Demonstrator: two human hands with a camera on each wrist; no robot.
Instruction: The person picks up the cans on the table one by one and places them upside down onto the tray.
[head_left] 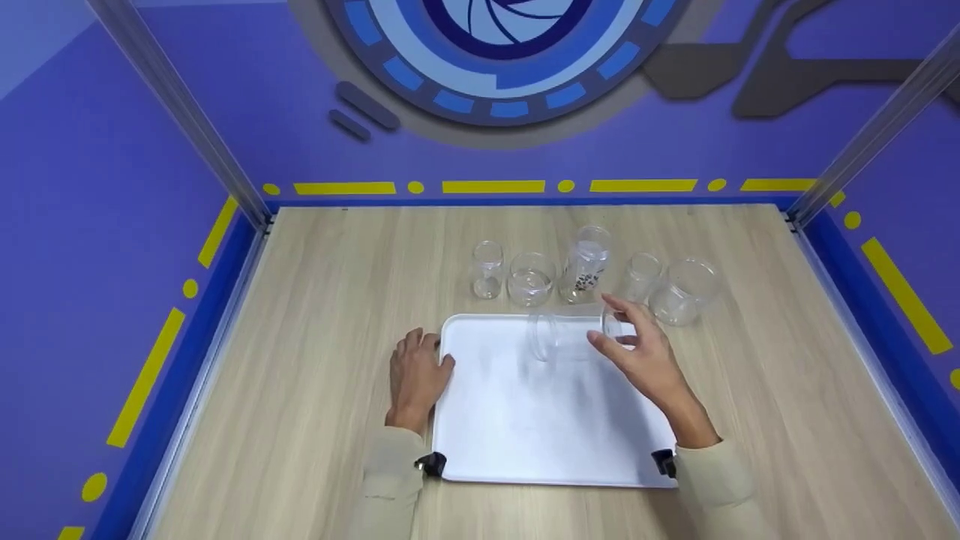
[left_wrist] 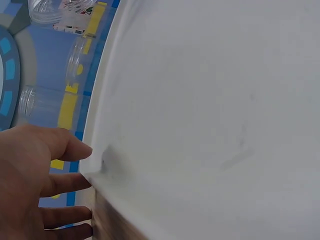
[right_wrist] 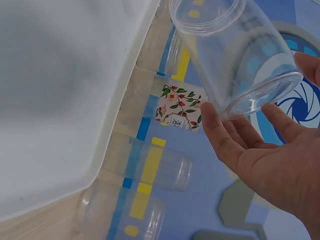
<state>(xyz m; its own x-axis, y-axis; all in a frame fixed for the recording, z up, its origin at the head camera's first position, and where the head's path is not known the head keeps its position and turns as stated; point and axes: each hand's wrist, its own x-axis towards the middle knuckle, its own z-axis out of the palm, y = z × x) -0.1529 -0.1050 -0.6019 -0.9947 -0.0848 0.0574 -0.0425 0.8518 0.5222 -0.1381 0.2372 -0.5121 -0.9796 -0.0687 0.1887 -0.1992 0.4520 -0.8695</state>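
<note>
My right hand grips a clear cup by its base, with thumb and fingers around the bottom end. The cup lies sideways in the air over the far part of the white tray, its mouth pointing left. In the right wrist view, the see-through cup looks to have nothing inside. At the tray's far left corner rests my left hand, thumb at the rim. The left wrist view shows the fingers nearly straight beside that corner.
Behind the tray stand several clear vessels: a narrow glass, a low wide glass, a tall printed one, a small glass and a wide one. Blue panels wall in the wooden table.
</note>
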